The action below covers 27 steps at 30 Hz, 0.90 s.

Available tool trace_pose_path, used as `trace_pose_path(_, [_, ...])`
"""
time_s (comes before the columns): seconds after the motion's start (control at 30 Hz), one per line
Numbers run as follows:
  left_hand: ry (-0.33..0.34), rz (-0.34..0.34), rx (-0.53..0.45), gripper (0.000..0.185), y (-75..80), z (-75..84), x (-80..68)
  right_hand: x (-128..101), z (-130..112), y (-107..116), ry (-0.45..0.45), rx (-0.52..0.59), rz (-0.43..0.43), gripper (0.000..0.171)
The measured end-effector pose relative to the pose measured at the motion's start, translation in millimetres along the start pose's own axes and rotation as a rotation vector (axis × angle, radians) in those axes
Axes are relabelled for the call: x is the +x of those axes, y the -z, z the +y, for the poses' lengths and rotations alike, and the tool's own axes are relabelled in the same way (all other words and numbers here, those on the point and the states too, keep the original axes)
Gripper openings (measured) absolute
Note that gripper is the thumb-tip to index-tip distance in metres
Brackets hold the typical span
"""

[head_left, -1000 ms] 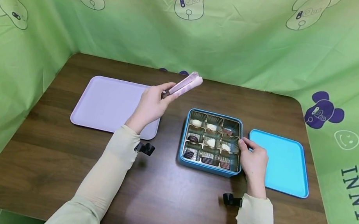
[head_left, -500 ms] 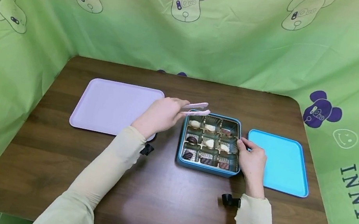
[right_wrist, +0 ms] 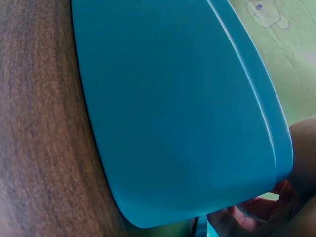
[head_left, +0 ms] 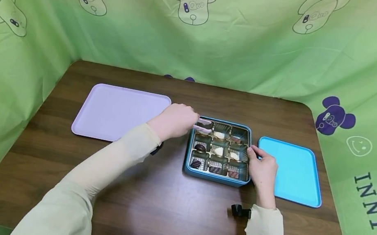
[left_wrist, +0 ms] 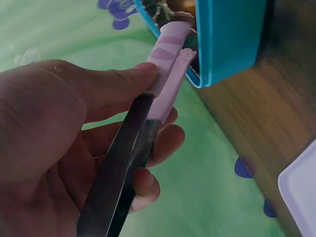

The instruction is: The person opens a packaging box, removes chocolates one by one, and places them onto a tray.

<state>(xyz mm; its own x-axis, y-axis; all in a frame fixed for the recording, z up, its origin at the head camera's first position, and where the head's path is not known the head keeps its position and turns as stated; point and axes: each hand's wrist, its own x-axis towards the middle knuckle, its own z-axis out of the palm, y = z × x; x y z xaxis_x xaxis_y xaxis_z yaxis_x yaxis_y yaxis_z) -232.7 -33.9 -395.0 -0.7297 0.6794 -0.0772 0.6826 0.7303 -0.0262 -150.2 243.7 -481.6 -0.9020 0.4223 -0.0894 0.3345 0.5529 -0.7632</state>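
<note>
My left hand (head_left: 177, 122) grips a pair of tongs (left_wrist: 133, 143) with dark metal arms and pink tips. In the head view the pink tips of the tongs (head_left: 203, 129) reach into the back-left compartment of a blue box (head_left: 215, 177). Whether they touch the white chocolate there is hidden. Other compartments hold chocolates, among them a dark oval one (head_left: 200, 147) and a white one (head_left: 218, 151). On the box's right side, my right hand (head_left: 263, 169) holds the rim with thumb and fingers. The right wrist view shows the box's blue wall (right_wrist: 173, 118) close up.
A lilac tray (head_left: 118, 114) lies left of the box, under the left forearm's reach. A bright blue lid (head_left: 299, 173) lies flat to the right, partly behind my right hand. Green printed cloth (head_left: 240, 51) hangs round the brown table (head_left: 172, 214).
My left hand has swung the tongs right and down, from above the lilac tray's corner into the box's back-left compartment. The right hand keeps its hold on the box rim.
</note>
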Motion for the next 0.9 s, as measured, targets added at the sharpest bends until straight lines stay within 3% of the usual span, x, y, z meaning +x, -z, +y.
trace_pose_path(0.13, [-0.006, -0.071, 0.041, 0.013, 0.1, 3.1, 7.1, 0, 1, 1, -0.006, 0.007, 0.0, 0.039])
trace_pose_path(0.37, [-0.01, -0.133, 0.106, 0.017, 3.1, 13.3, 20.2, 0, 1, 1, 0.031, -0.009, 0.027, 0.037])
trace_pose_path(0.6, [-0.025, -0.259, 0.185, 0.023, 5.5, 24.7, 35.9, -1, 1, 0, 0.047, -0.011, 0.036, 0.036])
trace_pose_path(0.77, [-0.025, -0.324, 0.196, 0.028, 8.9, 30.1, 43.7, -1, 1, 0, 0.044, -0.01, 0.024, 0.038])
trace_pose_path(0.9, [-0.014, -0.335, 0.166, 0.026, 13.4, 29.8, 47.8, -1, 1, 1, 0.044, -0.011, 0.018, 0.038])
